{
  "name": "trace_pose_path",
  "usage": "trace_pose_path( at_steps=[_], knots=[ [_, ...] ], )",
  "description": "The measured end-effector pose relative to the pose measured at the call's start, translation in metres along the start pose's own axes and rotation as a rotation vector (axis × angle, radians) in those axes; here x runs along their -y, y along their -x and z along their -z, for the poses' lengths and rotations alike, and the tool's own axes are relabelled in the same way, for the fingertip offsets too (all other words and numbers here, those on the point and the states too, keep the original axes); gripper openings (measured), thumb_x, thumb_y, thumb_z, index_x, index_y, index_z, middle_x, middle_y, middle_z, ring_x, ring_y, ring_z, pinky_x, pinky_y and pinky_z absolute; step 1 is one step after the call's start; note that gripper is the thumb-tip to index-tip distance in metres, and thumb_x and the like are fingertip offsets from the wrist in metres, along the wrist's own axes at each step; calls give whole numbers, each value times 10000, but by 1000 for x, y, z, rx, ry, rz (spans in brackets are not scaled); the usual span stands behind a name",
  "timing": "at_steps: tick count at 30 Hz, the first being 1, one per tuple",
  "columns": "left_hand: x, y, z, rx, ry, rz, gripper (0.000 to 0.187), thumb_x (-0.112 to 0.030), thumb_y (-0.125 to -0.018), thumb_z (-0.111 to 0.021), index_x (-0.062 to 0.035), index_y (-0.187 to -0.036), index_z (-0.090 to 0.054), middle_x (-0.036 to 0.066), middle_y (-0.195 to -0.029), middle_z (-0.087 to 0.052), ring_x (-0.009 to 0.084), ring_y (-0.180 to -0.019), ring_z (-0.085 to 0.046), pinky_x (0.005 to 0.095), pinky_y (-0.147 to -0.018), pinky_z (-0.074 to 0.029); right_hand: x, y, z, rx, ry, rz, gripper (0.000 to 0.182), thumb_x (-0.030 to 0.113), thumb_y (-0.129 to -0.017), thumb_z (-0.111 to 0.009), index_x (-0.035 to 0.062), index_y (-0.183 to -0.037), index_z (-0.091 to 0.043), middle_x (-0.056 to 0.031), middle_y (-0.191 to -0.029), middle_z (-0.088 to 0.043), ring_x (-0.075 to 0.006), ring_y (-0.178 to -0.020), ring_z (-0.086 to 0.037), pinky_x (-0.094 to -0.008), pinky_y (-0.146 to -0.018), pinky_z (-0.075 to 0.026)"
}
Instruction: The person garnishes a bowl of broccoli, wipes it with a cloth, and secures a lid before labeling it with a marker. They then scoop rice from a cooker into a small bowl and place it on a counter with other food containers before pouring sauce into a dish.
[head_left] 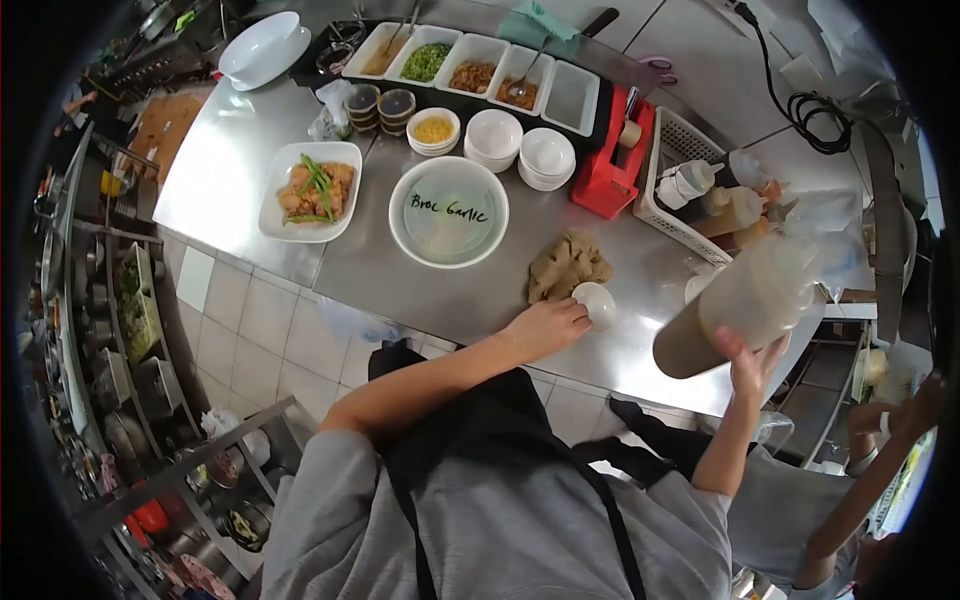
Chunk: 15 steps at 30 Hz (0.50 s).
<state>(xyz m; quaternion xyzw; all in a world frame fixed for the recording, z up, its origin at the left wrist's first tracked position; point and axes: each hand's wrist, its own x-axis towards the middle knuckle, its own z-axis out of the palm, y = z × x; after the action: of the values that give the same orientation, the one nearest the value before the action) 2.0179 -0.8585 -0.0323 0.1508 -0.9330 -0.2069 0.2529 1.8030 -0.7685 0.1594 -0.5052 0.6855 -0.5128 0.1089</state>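
Note:
My left hand (545,325) rests on the steel counter (400,275) with its fingers around a small white cup (599,303) that stands beside a crumpled brown cloth (567,265). My right hand (750,362) grips the bottom end of a large clear squeeze bottle (745,300) with brown sauce in it. The bottle is held tilted in the air, its base low and to the left, its top up to the right, to the right of the cup and apart from it.
A lidded tub marked "Broc Garlic" (448,212), a white plate of food (311,190), stacked white bowls (494,135) and a row of ingredient trays (473,75) sit further back. A red holder (610,175) and a white basket of bottles (690,185) stand at right. Another person's arm (885,445) shows at lower right.

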Motion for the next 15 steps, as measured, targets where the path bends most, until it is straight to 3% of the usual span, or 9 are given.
trace_pose_path(
  at_steps=[2,4,7,9,10,12,14,15],
  knots=[
    [-2,-9,8,9,35,23,258,-215,-723,-657,-71,-933,-621,34,-898,-555,191,-812,-563,314,-711,-476,0,7,16,173,127,-131,939,329,-536,-838,-7,-1258,-341,-122,-1122,-499,-235,-1023,-500,-368,-883,-409],
    [-3,-24,19,22,66,44,300,-247,-702,-675,-71,-941,-628,30,-904,-556,190,-816,-562,316,-727,-463,0,14,20,161,131,-119,918,319,-535,-835,-12,-1244,-355,-126,-1129,-498,-233,-1025,-503,-369,-880,-413],
    [7,-50,12,-48,-59,-89,323,-282,-665,-699,-98,-926,-648,23,-906,-559,190,-833,-563,314,-728,-448,-6,23,30,206,166,-177,911,296,-535,-830,-5,-1246,-348,-125,-1132,-500,-233,-1025,-505,-367,-879,-415],
    [17,-65,-1,173,-33,-154,281,-308,-668,-693,-135,-887,-658,41,-933,-565,213,-849,-574,328,-713,-457,-8,28,34,274,136,-239,909,267,-535,-821,0,-1256,-336,-123,-1139,-498,-232,-1039,-505,-365,-892,-414],
    [16,-74,-6,168,-28,-156,281,-308,-668,-693,-135,-887,-658,41,-933,-565,213,-849,-574,328,-713,-457,-9,30,34,274,143,-238,909,267,-535,-821,0,-1256,-336,-123,-1139,-498,-232,-1039,-505,-365,-892,-414],
    [14,-87,-17,412,20,13,208,-334,-742,-632,-155,-846,-658,64,-924,-576,239,-834,-592,345,-695,-467,-13,34,32,452,63,-359,938,254,-530,-818,0,-1278,-312,-126,-1158,-493,-231,-1063,-500,-368,-910,-408],
    [20,-94,-27,365,-14,24,202,-331,-789,-584,-147,-834,-654,77,-905,-580,250,-818,-599,357,-690,-471,-25,34,30,531,-3,-443,971,220,-514,-806,-6,-1303,-288,-129,-1181,-486,-236,-1101,-482,-368,-943,-387],
    [21,-95,-33,318,-48,38,222,-328,-836,-535,-138,-823,-650,90,-886,-584,261,-803,-606,368,-686,-475,-32,30,30,682,36,-507,985,220,-507,-795,-4,-1314,-276,-130,-1194,-480,-238,-1120,-467,-366,-963,-367]
  ],
)
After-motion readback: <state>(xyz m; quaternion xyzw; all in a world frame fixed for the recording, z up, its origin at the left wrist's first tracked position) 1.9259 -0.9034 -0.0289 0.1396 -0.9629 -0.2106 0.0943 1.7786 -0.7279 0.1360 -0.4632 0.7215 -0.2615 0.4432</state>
